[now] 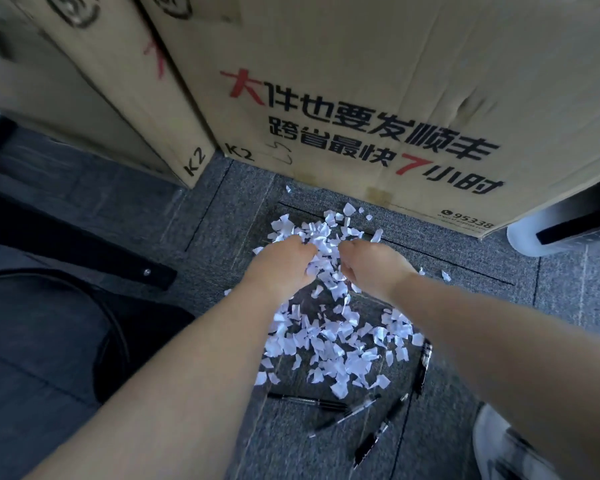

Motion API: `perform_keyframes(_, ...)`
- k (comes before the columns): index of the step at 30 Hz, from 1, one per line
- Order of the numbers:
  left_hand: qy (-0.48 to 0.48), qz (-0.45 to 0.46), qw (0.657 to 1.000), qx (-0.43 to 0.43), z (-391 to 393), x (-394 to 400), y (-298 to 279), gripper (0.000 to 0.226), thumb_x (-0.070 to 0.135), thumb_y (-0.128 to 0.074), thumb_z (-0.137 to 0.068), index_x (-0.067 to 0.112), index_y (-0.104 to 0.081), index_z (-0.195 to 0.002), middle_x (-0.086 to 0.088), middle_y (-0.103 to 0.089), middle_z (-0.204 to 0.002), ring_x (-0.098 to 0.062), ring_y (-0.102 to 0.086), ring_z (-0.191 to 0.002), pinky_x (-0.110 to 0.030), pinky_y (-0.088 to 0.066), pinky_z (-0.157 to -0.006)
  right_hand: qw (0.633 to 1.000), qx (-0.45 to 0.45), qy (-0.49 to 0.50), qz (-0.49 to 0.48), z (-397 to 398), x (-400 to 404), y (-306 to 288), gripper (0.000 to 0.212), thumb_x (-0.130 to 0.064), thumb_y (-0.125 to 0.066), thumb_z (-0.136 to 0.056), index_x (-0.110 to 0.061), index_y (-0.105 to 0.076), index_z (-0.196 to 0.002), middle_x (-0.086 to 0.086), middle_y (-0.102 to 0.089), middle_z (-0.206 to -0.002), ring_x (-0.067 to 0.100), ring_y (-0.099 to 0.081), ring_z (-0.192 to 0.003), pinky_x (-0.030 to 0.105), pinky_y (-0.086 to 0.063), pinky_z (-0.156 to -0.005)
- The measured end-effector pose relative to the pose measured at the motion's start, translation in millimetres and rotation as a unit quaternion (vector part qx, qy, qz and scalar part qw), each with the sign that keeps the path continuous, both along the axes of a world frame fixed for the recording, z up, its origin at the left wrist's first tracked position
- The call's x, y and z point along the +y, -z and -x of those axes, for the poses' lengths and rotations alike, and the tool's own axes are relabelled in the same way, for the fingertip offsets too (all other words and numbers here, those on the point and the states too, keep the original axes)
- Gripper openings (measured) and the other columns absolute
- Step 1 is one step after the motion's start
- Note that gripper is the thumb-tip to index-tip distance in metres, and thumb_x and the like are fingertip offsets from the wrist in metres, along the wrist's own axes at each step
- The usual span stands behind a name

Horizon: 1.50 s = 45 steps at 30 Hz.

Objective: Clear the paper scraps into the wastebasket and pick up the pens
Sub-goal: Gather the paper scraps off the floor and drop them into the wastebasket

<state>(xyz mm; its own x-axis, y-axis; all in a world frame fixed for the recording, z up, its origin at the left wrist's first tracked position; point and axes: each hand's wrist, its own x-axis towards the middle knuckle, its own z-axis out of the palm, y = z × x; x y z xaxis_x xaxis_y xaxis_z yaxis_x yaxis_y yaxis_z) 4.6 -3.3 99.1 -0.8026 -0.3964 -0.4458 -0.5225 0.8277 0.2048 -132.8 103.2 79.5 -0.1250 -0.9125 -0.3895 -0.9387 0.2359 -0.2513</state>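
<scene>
While we crouch over grey carpet floor point(118, 209), left hand point(284, 261) and right hand point(371, 263) cup heap of white torn paper scraps point(323, 344), each grip curled round scraps. Black pens point(371, 441) lie near us, beside brown cardboard box point(361, 81).

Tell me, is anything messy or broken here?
Yes. White paper scraps are spilled over the grey carpet, and black pens lie scattered beside them. The big cardboard box has a dented crease on its front. Both hands are gathering scraps.
</scene>
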Motion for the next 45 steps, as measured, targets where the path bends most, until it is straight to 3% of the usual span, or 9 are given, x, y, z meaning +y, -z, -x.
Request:
perform_keyframes(6, -0.053, 0.044, 0.996, 0.063, -22.5, -9.6, -98.5, 0.018, 0.022, -0.047, -0.091, 0.005, -0.053, -0.096, -0.013, -0.05, -0.101, -0.036, -0.054, -0.084, -0.036, -0.036, -0.063, 0.999, -0.018, 0.035, 0.025, -27.4, -28.7, -91.2, 0.011, -0.012, -0.038, -0.096, -0.012, -0.033, -0.087, 0.0, -0.032, -0.068, 0.027, -0.042, -0.068, 0.036, -0.037, -0.059)
perform_keyframes(10, -0.096, 0.071, 0.988, 0.096, -51.4, -16.4, -162.8, 0.016, 0.021, -0.048, -0.089, 0.006, -0.053, -0.093, -0.01, -0.045, -0.093, -0.035, -0.055, -0.086, -0.036, -0.038, -0.065, 0.995, -0.017, 0.062, 0.08, -55.2, -50.5, -155.0, 0.008, -0.011, -0.038, -0.095, -0.011, -0.036, -0.087, 0.006, -0.044, -0.08, 0.027, -0.046, -0.072, 0.035, -0.038, -0.062)
perform_keyframes(18, -0.202, 0.158, 0.957, 0.136, -166.3, -20.7, -245.8, 0.017, 0.019, -0.05, -0.087, 0.003, -0.054, -0.093, -0.015, -0.048, -0.095, -0.037, -0.054, -0.082, -0.039, -0.035, -0.063, 0.984, -0.053, -0.013, 0.17, -161.2, -76.6, -245.4, 0.011, -0.015, -0.043, -0.094, -0.008, -0.041, -0.086, 0.015, -0.055, -0.087, 0.033, -0.055, -0.077, 0.036, -0.041, -0.062)
perform_keyframes(30, -0.32, 0.147, 0.929, 0.116, -306.5, 0.8, -173.9, 0.018, 0.02, -0.052, -0.087, 0.003, -0.054, -0.092, -0.009, -0.043, -0.086, -0.035, -0.056, -0.082, -0.035, -0.036, -0.063, 0.975, -0.132, -0.08, 0.161, -307.6, -88.1, -200.7, 0.015, -0.015, -0.044, -0.094, -0.011, -0.038, -0.081, 0.006, -0.046, -0.082, 0.032, -0.053, -0.079, 0.034, -0.036, -0.062)
perform_keyframes(34, -0.359, 0.1, 0.919, 0.132, -318.8, -3.4, -145.6, 0.022, 0.025, -0.053, -0.087, 0.008, -0.049, -0.1, -0.012, -0.049, -0.102, -0.035, -0.055, -0.089, -0.041, -0.045, -0.071, 0.977, -0.143, -0.074, 0.143, -322.8, -93.7, -172.4, 0.01, -0.016, -0.043, -0.092, -0.012, -0.036, -0.087, 0.006, -0.042, -0.089, 0.03, -0.043, -0.075, 0.036, -0.034, -0.061)
perform_keyframes(36, -0.363, 0.057, 0.922, 0.117, -323.3, -4.0, -130.7, 0.042, 0.032, -0.054, -0.087, 0.011, -0.042, -0.122, -0.012, -0.045, -0.118, -0.035, -0.051, -0.106, -0.046, -0.046, -0.081, 0.979, -0.15, -0.061, 0.123, -324.6, -94.7, -160.1, 0.011, -0.017, -0.044, -0.092, -0.013, -0.04, -0.101, 0.007, -0.046, -0.096, 0.032, -0.047, -0.081, 0.037, -0.039, -0.063)
perform_keyframes(39, -0.35, 0.008, 0.937, 0.014, -329.3, -1.7, -118.4, 0.08, 0.057, -0.049, -0.085, 0.03, -0.006, -0.147, -0.003, -0.006, -0.156, -0.029, -0.013, -0.142, -0.057, -0.033, -0.104, 0.983, -0.135, -0.091, 0.087, -320.9, -94.0, -148.0, 0.045, -0.025, -0.044, -0.094, -0.02, -0.034, -0.137, 0.007, -0.046, -0.132, 0.031, -0.046, -0.117, 0.044, -0.045, -0.09)
perform_keyframes(42, -0.318, 0.042, 0.944, -0.08, -334.0, 1.3, -121.1, 0.092, 0.078, -0.033, -0.077, 0.038, 0.014, -0.145, 0.007, 0.023, -0.155, -0.02, 0.017, -0.143, -0.063, -0.009, -0.11, 0.978, -0.062, -0.174, 0.101, -313.8, -89.7, -144.5, 0.057, -0.036, -0.039, -0.098, -0.024, -0.015, -0.149, 0.001, -0.015, -0.157, 0.019, -0.006, -0.145, 0.04, -0.014, -0.116)
perform_keyframes(45, -0.314, 0.062, 0.941, -0.107, -338.7, 2.6, -128.1, 0.094, 0.083, -0.024, -0.075, 0.035, 0.019, -0.144, 0.003, 0.027, -0.154, -0.019, 0.022, -0.142, -0.06, 0.003, -0.112, 0.969, 0.035, -0.216, 0.112, -305.8, -86.3, -143.6, 0.062, -0.05, -0.029, -0.097, -0.031, -0.002, -0.15, -0.004, 0.003, -0.159, 0.015, 0.013, -0.144, 0.042, 0.005, -0.117)
